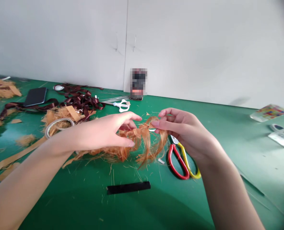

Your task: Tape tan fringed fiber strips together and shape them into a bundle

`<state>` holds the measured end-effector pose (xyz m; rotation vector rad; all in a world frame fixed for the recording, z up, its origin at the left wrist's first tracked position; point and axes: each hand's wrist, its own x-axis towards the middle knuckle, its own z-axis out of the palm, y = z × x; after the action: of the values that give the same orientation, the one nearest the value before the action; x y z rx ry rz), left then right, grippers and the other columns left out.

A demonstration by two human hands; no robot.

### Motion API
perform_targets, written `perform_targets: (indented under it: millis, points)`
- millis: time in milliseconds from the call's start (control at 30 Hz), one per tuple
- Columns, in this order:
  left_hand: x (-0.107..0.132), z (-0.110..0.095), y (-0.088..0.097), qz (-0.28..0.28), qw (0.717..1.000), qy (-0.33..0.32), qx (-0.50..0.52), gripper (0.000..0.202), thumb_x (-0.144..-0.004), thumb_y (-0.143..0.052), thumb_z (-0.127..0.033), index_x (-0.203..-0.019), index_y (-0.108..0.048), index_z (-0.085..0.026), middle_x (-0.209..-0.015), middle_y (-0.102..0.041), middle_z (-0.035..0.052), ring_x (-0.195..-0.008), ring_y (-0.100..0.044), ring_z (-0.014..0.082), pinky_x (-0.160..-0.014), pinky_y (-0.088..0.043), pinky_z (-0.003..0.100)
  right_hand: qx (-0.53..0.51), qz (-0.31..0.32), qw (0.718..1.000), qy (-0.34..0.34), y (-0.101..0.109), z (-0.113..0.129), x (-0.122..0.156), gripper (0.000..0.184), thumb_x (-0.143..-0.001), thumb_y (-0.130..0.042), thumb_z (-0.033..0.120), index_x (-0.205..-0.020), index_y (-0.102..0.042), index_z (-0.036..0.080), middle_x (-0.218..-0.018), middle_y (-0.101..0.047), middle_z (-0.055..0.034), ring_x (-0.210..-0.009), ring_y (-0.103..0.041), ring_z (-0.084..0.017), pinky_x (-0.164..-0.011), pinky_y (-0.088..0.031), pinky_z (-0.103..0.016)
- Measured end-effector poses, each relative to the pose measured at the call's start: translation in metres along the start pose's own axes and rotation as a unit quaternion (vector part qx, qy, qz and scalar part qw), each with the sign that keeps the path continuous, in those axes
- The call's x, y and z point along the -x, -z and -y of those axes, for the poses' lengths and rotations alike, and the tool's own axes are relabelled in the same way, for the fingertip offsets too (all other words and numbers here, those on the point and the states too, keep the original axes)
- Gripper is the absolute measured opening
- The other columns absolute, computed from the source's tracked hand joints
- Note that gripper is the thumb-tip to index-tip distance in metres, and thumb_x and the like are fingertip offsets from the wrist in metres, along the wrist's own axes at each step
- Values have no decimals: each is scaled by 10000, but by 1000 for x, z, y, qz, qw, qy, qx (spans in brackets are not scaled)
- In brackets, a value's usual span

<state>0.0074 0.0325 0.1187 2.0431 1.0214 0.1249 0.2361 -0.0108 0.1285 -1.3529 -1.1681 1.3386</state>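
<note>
A loose bundle of orange fibres [137,142] lies in a tangled mass between my hands, just above the green mat. My left hand [108,131] curls over its left part, with the fingertips pushed in among the strands. My right hand [180,127] pinches the top of the bundle between thumb and fingers, and a small white piece [152,130] shows at that pinch. Scissors with red and yellow handles [182,161] lie on the mat just below my right hand.
A green mat [84,207] covers the bench, with a black strip [128,187] at the front. Behind lie a tape roll [59,126], dark ribbon [82,99], white scissors [122,105], a dark tablet or phone [35,96], and tan fibre piles [0,89]. A white wall stands behind.
</note>
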Motion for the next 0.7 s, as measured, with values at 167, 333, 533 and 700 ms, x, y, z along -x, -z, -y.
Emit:
perform_targets:
  millis: [167, 333, 533, 700]
  points:
    - [-4, -6, -1, -6, 1000, 1, 30, 563, -831, -605, -467, -1349, -418, -346, -1256, -608, 31, -1111, -597, 227, -880, -472, 322, 13, -20, 1000, 12, 0, 1, 0, 340, -594, -840, 274, -772, -564, 184, -645, -657, 18, -625, -638, -120, -609, -468, -252]
    - [-6, -7, -1, 1, 1000, 8, 21, 555, -817, -616, -416, -1334, -448, -308, -1208, -629, 42, -1018, -623, 223, -800, -477, 301, 20, -35, 999, 8, -1, 3, 2, 349, -591, -841, 308, -756, -556, 191, -660, -648, 14, -610, -627, -129, -591, -468, -268]
    - [-5, -8, -2, 18, 999, 4, 34, 556, -816, -609, -351, -1343, -434, -320, -1206, -628, 22, -1006, -619, 205, -790, -470, 280, 6, -27, 1000, 1, 0, 2, 1, 338, -593, -845, 277, -762, -567, 186, -661, -657, 24, -616, -623, -109, -613, -454, -256]
    - [-3, -10, -1, 19, 1000, 16, 0, 561, -839, -573, -420, -1370, -414, -338, -1178, -630, 25, -936, -620, 202, -748, -461, 282, -1, -35, 999, 4, 1, 1, 1, 336, -583, -849, 260, -750, -567, 183, -645, -642, 32, -618, -621, -105, -604, -449, -246]
